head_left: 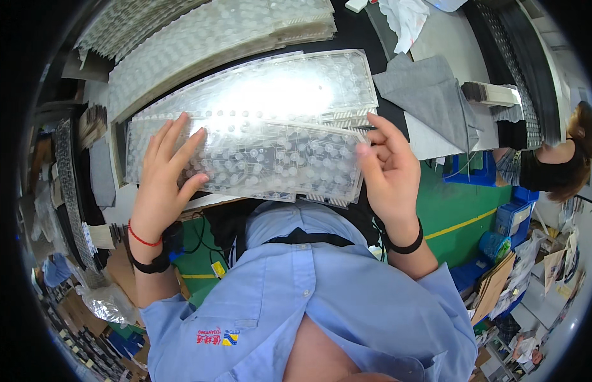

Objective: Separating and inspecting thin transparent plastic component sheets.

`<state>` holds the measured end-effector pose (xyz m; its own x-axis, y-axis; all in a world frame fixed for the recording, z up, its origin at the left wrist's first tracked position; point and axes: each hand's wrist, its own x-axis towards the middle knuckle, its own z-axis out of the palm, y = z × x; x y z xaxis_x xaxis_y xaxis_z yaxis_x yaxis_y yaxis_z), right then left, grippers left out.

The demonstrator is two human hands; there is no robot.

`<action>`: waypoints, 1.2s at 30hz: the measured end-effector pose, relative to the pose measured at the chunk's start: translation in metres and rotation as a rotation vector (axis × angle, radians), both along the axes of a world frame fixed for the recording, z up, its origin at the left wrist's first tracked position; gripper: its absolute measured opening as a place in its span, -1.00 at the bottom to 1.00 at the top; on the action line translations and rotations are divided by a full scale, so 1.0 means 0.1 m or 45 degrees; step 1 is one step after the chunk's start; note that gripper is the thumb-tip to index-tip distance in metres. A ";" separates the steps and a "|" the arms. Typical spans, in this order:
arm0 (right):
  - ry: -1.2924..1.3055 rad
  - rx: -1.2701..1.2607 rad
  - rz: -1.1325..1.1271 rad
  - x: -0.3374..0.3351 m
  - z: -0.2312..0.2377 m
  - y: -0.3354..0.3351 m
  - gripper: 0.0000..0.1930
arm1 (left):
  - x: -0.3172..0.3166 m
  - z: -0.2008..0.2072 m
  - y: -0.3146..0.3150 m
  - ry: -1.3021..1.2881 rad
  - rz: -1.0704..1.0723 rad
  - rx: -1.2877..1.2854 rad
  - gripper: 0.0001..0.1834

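Membrane sheet (270, 162), a clear flexible plastic panel shaped like a keyboard and studded with rows of small round domes, lies at the near edge of the bench (429, 35), right in front of the person. Faint circuit traces run between its domes, and short comb-like tabs stick out along its near edge. It rests on a second clear sheet (289, 86) of the same outline, which lies farther back and glares white under the light.

Behind both, toward the far left of the bench, a stack of similar dimpled sheets (213, 38) rises in a thick, slightly fanned pile. To the right of the sheets lies a grey cloth (429, 95), soft and folded into a rough triangle, and a crumpled white rag (404, 19) sits near the far edge. A dark perforated strip (518, 57) curves along the right side of the bench.

The left hand (165, 172) lies flat with its fingers spread, pressing down on the left end of the top sheet. The right hand (388, 169) is loosely curled at the right end, with the thumb and forefinger pinching that edge of the sheet. Each wrist wears a black band, and the left also carries a thin red cord.
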<state>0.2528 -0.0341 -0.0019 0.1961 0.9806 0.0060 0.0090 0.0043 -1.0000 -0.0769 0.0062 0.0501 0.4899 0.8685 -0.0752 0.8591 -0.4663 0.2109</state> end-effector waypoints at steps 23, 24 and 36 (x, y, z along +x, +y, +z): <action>-0.037 0.056 0.300 -0.01 0.11 -0.06 -0.20 | 0.00 -0.24 -0.06 -0.106 0.150 0.072 -0.29; -0.062 0.183 0.241 -0.01 0.16 0.02 -0.22 | 0.00 -0.29 -0.04 -0.227 0.156 0.090 -0.24; -0.545 0.051 0.179 0.19 0.14 0.56 0.00 | -0.52 -0.38 -0.26 -0.232 0.723 0.223 -0.01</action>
